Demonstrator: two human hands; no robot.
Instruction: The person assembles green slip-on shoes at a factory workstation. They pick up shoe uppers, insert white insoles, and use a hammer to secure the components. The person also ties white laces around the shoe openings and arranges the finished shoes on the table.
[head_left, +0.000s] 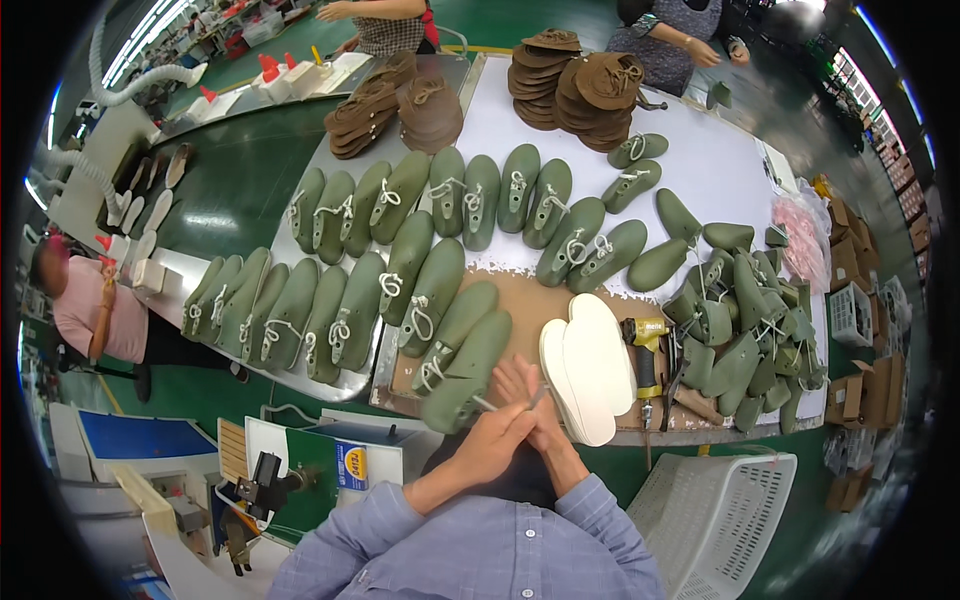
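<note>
Close in front of me, a green shoe last (450,403) stands tilted at the table's near edge. My left hand (494,443) is closed in a pinch on a thin pale cord that reaches toward this last. Against it lies my right hand (522,385), its fingers stretched out and pointing away from me; a short piece of the cord shows beside it. Just beyond, two more green shoe lasts (480,350) with white cord loops lie side by side. A stack of cream insoles (588,365) sits to the right of my hands.
Rows of corded green lasts (355,310) cover the table's left. A yellow-and-black air tool (648,355) and a heap of lasts (745,330) lie at right. Brown shoe uppers (575,85) are stacked at the back. A white basket (715,520) stands below. Other people work around the table.
</note>
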